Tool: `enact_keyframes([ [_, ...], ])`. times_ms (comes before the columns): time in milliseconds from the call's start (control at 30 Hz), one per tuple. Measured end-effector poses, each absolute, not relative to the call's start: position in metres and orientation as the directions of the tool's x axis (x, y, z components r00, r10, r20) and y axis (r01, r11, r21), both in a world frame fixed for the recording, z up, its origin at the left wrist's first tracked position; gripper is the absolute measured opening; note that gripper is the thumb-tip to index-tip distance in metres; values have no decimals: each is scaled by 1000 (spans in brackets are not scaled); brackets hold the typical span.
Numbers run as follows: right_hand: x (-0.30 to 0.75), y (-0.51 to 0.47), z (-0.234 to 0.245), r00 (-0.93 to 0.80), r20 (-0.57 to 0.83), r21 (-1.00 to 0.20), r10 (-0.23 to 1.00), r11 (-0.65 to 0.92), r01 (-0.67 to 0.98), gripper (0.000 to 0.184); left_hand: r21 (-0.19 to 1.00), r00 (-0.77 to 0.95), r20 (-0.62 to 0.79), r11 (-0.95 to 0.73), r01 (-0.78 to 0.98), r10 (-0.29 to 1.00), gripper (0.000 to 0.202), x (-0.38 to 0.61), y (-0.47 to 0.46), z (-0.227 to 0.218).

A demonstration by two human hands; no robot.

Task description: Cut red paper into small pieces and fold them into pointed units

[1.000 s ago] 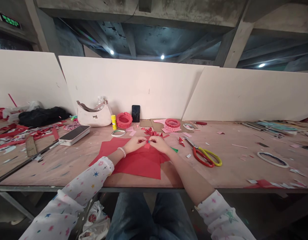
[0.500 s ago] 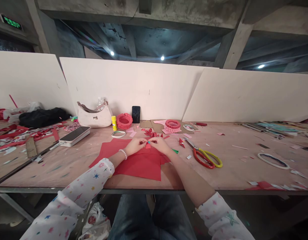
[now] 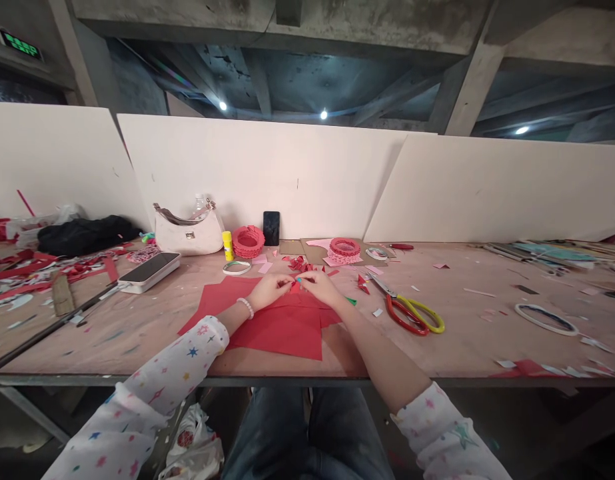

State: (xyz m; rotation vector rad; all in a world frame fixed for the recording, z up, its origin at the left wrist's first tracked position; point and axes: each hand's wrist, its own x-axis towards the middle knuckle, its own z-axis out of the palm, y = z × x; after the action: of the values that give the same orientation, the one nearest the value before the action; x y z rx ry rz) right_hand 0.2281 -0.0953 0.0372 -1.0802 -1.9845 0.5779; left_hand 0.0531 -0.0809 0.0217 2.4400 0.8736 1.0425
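- We pinch a small red paper piece [image 3: 296, 287] between both hands, just above the middle of the counter [image 3: 437, 353]; a tiny green bit shows at it.
- Our left hand [image 3: 270, 291] and right hand [image 3: 320, 288] nearly meet there, each grip closed on the piece, though our fingers hide most of it.
- A pearl bracelet [image 3: 245, 307] circles our left wrist, and star-print sleeves [image 3: 192, 351] cover both forearms further back.
- Our hands hover over overlapping red paper sheets [image 3: 282, 337], which lie flat on the counter.
- Just beyond our fingers sits a heap of folded red paper scraps [image 3: 300, 264], with a small red folded piece [image 3: 362, 285] to the right.
- Scissors with red and yellow handles [image 3: 412, 315] lie to the right of the sheets, well apart from our right hand.
- Along the back stand a yellow glue stick [image 3: 228, 245], a round red paper basket [image 3: 248, 241] and an upright phone [image 3: 271, 228].
- A pink and red paper ring [image 3: 344, 249] rests on a cardboard piece [image 3: 314, 250].
- A white handbag [image 3: 187, 237] sits left of the glue stick, and a white power bank [image 3: 150, 271] lies in front of it.
- Two tape rings lie flat, one [image 3: 236, 267] near the sheets and one [image 3: 546, 319] far right.
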Motion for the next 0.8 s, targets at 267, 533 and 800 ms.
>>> enact_keyframes([
  [267, 231, -96, 40, -382, 374, -740, 845, 520, 427, 22, 372, 561, 597, -817, 440, 574, 22, 52, -87, 26],
  [533, 235, -92, 37, -439, 300, -845, 847, 449, 289, 18, 163, 677, 585, -882, 442, 447, 22, 46, -90, 35],
  [800, 236, -91, 36, -341, 264, -928, 902, 334, 163, 22, 169, 622, 669, -898, 406, 407, 23, 48, -92, 37],
])
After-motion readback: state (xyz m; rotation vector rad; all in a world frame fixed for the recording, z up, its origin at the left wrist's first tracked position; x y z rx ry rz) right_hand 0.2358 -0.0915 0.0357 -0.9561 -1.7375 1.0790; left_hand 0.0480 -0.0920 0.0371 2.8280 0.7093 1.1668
